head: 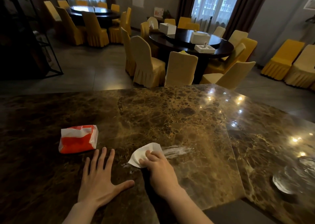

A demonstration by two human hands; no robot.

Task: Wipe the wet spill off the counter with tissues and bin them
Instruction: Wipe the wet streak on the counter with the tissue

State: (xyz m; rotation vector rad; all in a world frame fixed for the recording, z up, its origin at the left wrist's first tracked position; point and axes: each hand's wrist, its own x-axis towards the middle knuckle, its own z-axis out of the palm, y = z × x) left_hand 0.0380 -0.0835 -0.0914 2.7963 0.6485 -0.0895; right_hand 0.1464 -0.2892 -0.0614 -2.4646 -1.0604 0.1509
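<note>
Wiping the counter [170, 118]
Right hand [159, 169], low centre, grips a tissue [144, 153] pressed on the spill [177, 150]; left hand [98, 177] lies flat, fingers spread, below the pack [78, 138].

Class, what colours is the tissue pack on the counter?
The tissue pack is orange-red and white, seen in the head view.

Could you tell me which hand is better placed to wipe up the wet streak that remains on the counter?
Right. The right hand grips the tissue, pressed on the counter beside the wet streak. The left hand lies flat and empty, nearer the tissue pack.
</note>
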